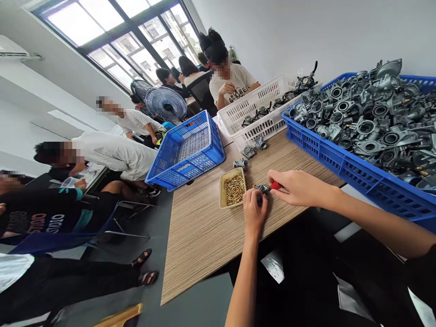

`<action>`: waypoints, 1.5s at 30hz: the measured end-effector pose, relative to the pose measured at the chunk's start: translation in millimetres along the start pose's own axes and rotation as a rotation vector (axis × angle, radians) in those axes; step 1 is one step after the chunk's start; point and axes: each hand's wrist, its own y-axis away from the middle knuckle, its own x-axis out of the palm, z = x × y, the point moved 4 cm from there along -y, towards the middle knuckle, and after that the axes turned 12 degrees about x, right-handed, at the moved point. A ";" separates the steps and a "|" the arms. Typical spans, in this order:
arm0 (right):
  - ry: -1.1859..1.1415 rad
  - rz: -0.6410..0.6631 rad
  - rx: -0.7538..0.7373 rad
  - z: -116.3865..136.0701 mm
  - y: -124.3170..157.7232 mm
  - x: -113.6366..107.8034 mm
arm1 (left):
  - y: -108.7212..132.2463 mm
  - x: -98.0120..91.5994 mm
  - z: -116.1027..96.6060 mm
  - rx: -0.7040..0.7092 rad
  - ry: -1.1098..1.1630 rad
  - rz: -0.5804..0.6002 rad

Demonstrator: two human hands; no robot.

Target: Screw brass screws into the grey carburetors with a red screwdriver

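My left hand (254, 210) is closed around a small metal carburetor body (261, 188) near the front edge of the wooden table. My right hand (292, 187) grips a screwdriver by its red handle (275, 185), its shaft pointing left at the carburetor. Whether the tip sits in the part cannot be made out. Just left of the hands stands a cream tray (222, 190) filled with small brass pieces (235, 188). Behind it, a loose carburetor body (240, 164) lies on the table, with two more (248, 151) farther back.
On the right, a blue crate (316, 152) is heaped with carburetor bodies (368, 118). A white basket (245, 109) behind holds several assembled ones. Another blue crate (185, 165) stands at the table's far left edge. Across the table sits a person (233, 79); others sit at the left.
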 end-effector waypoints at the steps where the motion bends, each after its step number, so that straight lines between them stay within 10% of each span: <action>1: -0.001 0.002 0.001 0.2 0.0 0.2 | -0.1 0.0 -0.2 -0.001 0.001 0.002; 45: 0.022 -0.022 -0.011 -1.6 -2.7 4.6 | 0.9 1.2 3.8 -0.022 -0.013 -0.002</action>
